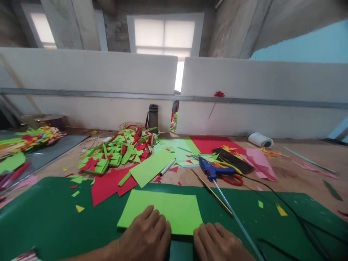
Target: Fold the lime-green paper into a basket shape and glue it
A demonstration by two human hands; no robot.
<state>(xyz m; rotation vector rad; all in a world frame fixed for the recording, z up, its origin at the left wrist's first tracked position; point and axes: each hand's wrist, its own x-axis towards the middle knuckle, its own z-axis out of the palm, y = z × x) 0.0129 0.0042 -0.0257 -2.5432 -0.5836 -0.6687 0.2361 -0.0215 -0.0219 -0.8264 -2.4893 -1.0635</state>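
A light green paper sheet (165,208) lies flat on the dark green cutting mat (51,221) in front of me. My left hand (146,235) rests palm down on the sheet's near edge, fingers together. My right hand (217,243) presses on the sheet's near right corner, knuckles up. Neither hand grips a tool.
A blue glue gun (210,169) with red-handled scissors (231,178) lies right of centre, thin sticks (214,194) beside it. A white pen (168,167), loose green and red sheets, a heap of folded paper pieces (116,150), a grey bottle (153,116), a black phone (232,159) and a white roll (259,139) sit farther back.
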